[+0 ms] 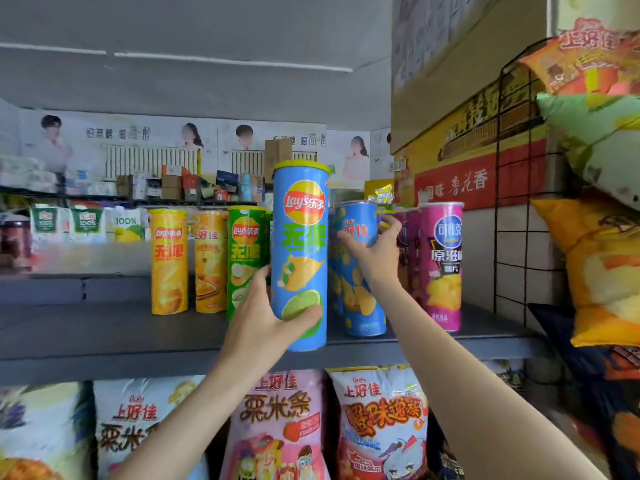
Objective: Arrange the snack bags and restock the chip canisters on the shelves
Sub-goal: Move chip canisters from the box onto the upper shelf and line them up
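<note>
blue lay's canister [300,258] is gripped by the left hand [266,323] at the shelf [104,341] edge.
right hand [374,251] fingers are curled on a blue canister [360,271], crowded between it and the magenta canister [445,265].

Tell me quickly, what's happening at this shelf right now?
A person is stocking chip canisters. The left hand grips a tall blue Lay's canister near its base at the shelf's front edge. The right hand holds a shorter blue canister standing beside the magenta canister. Snack bags fill the shelf below.
</note>
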{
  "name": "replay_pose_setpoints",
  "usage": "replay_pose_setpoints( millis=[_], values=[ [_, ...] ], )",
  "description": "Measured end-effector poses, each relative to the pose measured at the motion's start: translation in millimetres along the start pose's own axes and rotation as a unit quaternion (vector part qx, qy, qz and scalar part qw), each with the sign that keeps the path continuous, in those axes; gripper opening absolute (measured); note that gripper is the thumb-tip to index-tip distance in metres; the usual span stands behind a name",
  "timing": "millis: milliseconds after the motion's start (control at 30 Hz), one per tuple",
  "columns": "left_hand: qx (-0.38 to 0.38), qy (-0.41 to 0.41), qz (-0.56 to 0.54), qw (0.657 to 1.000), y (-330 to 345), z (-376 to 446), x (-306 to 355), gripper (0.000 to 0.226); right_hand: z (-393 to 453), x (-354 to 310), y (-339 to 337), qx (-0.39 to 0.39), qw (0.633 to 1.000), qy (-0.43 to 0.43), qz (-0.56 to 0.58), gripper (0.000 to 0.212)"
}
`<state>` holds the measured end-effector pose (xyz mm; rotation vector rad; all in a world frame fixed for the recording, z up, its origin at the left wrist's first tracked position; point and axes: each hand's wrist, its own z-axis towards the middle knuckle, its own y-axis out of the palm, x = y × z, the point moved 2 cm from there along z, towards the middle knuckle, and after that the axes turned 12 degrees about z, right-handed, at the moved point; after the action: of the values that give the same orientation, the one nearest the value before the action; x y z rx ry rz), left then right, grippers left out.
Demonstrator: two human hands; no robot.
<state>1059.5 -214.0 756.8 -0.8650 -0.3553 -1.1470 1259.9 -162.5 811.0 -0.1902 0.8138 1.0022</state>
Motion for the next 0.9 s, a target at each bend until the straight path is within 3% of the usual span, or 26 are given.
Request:
replay_pose_setpoints(
  millis=[100,267,433,567,667,767,833,900],
  values=[
    [-0.009,-0.007,-0.004,1.000,1.0,2.5,-3.5,0.085,-14.8,25.2,5.1,-0.071,0.995,0.068,-0.007,0.082],
    [-0.012,0.013,-0.002,1.000,8.5,2.7,-1.9,0.076,-38.5,46.3,-4.5,-0.114,0.988,0.106,-0.021,0.065],
    [-0.021,0.025,0.000,0.999,16.5,-1.1,0.3,0.064,-27.8,53.6,-9.2,-0.103,0.964,0.131,-0.208,0.063],
    [-0.021,0.022,-0.015,0.999,20.1,-2.2,-3.3,0.065,-28.0,49.7,-9.6,-0.107,0.968,0.160,-0.164,0.058],
    [-0.027,0.028,-0.030,0.999,21.0,-3.0,-5.3,0.065,-34.7,39.6,-16.2,-0.028,0.984,0.066,-0.163,0.061],
    [-0.029,0.041,-0.068,0.996,21.2,-0.9,-11.2,0.060,-49.3,3.2,-17.6,0.075,0.987,-0.116,-0.085,0.031],
    [-0.016,0.056,-0.090,0.994,18.5,2.3,-15.4,0.060,-62.4,-24.8,-6.9,0.052,0.984,-0.168,0.001,0.019],
    [0.017,0.068,-0.111,0.991,13.2,5.6,-20.0,0.073,-78.8,-49.2,11.7,-0.034,0.980,-0.197,0.024,0.022]
  ],
)
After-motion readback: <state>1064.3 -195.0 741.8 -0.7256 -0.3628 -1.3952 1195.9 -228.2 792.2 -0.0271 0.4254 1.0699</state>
